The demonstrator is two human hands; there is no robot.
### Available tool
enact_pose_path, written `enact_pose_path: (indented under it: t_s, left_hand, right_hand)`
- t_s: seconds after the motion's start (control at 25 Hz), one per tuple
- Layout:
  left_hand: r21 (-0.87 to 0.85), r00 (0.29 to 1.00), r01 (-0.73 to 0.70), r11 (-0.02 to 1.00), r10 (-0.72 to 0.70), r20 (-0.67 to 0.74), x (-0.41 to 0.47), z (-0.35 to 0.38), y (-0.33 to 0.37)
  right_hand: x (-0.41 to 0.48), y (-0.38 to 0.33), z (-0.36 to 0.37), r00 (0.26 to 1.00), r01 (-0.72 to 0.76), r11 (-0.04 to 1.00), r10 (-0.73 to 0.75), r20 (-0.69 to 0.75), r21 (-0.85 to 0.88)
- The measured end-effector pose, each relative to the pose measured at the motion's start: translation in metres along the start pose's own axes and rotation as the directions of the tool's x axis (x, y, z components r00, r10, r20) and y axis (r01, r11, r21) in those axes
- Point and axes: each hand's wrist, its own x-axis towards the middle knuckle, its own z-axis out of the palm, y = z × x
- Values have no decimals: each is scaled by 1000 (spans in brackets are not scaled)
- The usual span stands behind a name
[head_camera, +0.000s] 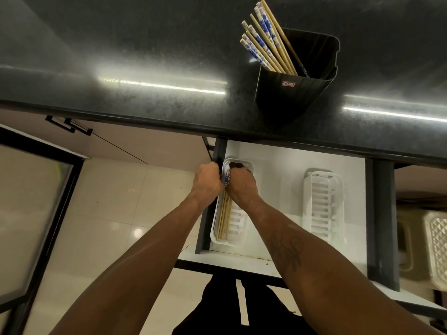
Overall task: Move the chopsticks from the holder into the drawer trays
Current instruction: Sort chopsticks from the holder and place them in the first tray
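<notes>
Both hands low in the open drawer (278, 189): left hand (208, 181) and right hand (242, 182) closed together on a chopstick bundle (225, 217) lying in the left tray (238, 232), at the drawer's left edge. Risk: sticks splay or ride over the tray wall on release. Right tray (323, 201) bare. More chopsticks (266, 39) remain in the holder (295, 93) near the front edge of the dark, glossy desk (121, 56); pale tiled floor (108, 213).

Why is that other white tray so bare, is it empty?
Empty. The right tray shows only its bare slotted bottom; chopsticks lie only in the left tray.
</notes>
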Motion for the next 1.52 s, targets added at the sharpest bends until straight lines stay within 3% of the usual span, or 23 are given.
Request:
enact_pose_path:
  t_s: [0.16,0.32,0.68,0.8,0.92,1.08,1.2,1.52]
  left_hand:
    - [11,1000,0,1000,0,23,1,-2,1]
    - [18,999,13,1000,-14,40,1,-1,2]
    - [27,1000,-4,1000,4,11,-4,-2,3]
    - [52,994,-107,993,109,-31,-12,-4,5]
    - [253,958,-272,928,287,-24,-21,1,5]
    - [494,930,-362,791,343,132,-29,9,-2]
    - [595,914,-405,695,336,229,-36,15,-2]
    - [672,920,-391,628,266,287,-39,25,7]
  right_hand:
    - [-19,-7,3,978,-126,969,156,-136,211]
    - [-32,-11,16,966,-245,952,256,-39,186]
    - [-34,1,19,988,-144,966,151,-18,215]
    - [-36,5,24,989,-135,959,144,-20,249]
    - [-36,6,25,994,-84,969,99,-56,234]
    - [-29,11,19,999,-15,984,22,-38,180]
    - [-26,16,17,1000,-11,987,7,22,161]
    - [-28,20,13,991,-93,973,71,109,211]
